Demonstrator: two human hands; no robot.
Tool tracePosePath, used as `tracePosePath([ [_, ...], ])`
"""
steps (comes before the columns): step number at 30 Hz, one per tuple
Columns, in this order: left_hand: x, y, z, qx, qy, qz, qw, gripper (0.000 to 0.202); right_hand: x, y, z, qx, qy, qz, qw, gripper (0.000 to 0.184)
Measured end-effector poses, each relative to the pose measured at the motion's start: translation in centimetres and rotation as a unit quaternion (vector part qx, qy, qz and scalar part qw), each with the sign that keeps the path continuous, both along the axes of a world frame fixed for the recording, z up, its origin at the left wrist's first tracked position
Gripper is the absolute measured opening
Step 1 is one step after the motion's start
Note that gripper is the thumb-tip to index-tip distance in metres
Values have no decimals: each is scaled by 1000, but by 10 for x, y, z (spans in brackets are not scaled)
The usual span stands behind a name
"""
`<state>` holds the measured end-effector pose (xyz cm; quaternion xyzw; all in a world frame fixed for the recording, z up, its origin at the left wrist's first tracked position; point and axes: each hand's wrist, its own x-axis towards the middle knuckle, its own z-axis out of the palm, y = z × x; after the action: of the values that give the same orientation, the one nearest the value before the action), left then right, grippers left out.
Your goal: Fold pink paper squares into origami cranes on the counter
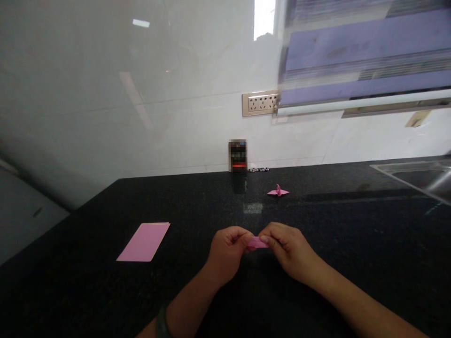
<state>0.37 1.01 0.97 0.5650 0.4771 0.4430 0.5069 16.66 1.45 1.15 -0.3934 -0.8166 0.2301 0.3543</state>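
Note:
A small folded piece of pink paper (pixel 256 242) is pinched between both hands, just above the black countertop (pixel 338 244). My left hand (pixel 227 252) grips its left end with curled fingers. Its right end is held by my right hand (pixel 287 249), fingers pressed together. Most of the paper is hidden by my fingers.
A stack of flat pink paper sheets (pixel 143 241) lies to the left. A finished pink paper crane (pixel 278 191) sits further back. A small dark box (pixel 237 155) stands against the white tiled wall, below a socket strip (pixel 260 103). A sink (pixel 419 176) is at far right.

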Motion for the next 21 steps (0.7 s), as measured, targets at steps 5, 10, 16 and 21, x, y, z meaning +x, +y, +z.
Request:
tracePosePath([
  [5, -6, 4, -6, 3, 53, -35, 998, 19, -2, -1, 1, -24, 2, 30, 999, 15],
  [10, -6, 4, -9, -27, 12, -54, 998, 20, -5, -1, -2, -50, 8, 3, 999, 16],
  [16, 1, 2, -3, -57, -128, 12, 990, 25, -10, -2, -11, -163, 129, -59, 976, 18],
  [21, 1, 1, -4, -30, -46, -9, 998, 18, -18, -4, -16, -228, 187, -49, 954, 17],
])
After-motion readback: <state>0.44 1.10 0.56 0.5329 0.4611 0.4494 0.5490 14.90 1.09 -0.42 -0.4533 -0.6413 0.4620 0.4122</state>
